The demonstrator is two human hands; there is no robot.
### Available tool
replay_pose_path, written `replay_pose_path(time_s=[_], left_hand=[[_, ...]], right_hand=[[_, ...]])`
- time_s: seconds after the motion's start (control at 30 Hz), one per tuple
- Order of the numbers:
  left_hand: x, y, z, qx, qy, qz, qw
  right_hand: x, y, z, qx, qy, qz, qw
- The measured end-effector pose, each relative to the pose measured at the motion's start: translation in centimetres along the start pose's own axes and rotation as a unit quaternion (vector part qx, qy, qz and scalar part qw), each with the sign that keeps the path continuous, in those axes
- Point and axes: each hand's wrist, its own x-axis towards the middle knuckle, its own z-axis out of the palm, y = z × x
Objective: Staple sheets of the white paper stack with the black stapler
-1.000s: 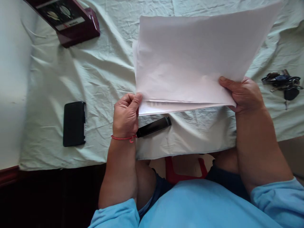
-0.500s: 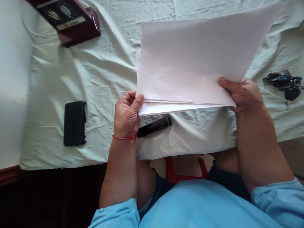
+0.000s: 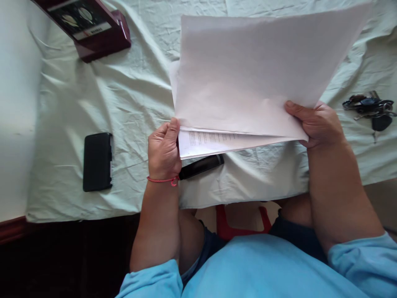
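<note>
1. We've got the papers [image 3: 242,74] in both hands, apparently lifted and tilted over the cloth-covered surface [image 3: 133,103]. The face toward us looks blank; print shows on a sheet behind, along the bottom gap.
2. Left hand [image 3: 164,147]: fingers [image 3: 172,130] pinched on the stack's lower left edge.
3. Right hand [image 3: 321,122]: gripping the lower right corner, thumb lying across the front sheet.
4. Done, as far as we can see: sheets are together in one bundle, held at both ends.
5. Left: edges aren't flush. Rear sheets stick out past the front one at left and bottom; the bottom gap tapers toward the right hand. We'd call it partway. Can't tell the sheet count.
6. Black bar [image 3: 201,166], maybe a stapler, lies just beside the left wrist, its upper edge partly hidden by the papers. Not in our fingers; can't tell if it touches the wrist.
7. Phone [image 3: 96,162] at left, box [image 3: 104,49] upper left, keys [image 3: 370,108] far right: all out of our grip.
</note>
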Motion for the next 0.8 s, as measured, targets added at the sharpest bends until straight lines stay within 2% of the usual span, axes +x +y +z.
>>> replay_pose_path(time_s=[0.23,0.43,0.63,0.8], left_hand=[[0.4,0.2,-0.6,0.023,0.013,0.050,0.998],[0.5,-0.3,-0.3,-0.026,-0.027,0.036,0.999],[1.2,-1.4,-1.1,-0.031,-0.048,0.057,0.997],[1.3,-1.3,-1.3,-0.051,-0.067,0.050,0.995]], right_hand=[[0.0,-0.1,0.0,-0.005,-0.001,0.004,1.000],[-0.1,-0.3,0.1,0.018,0.006,-0.007,1.000],[0.1,-0.2,0.1,0.031,0.005,0.002,1.000],[0.2,-0.1,-0.2,0.021,0.001,0.001,1.000]])
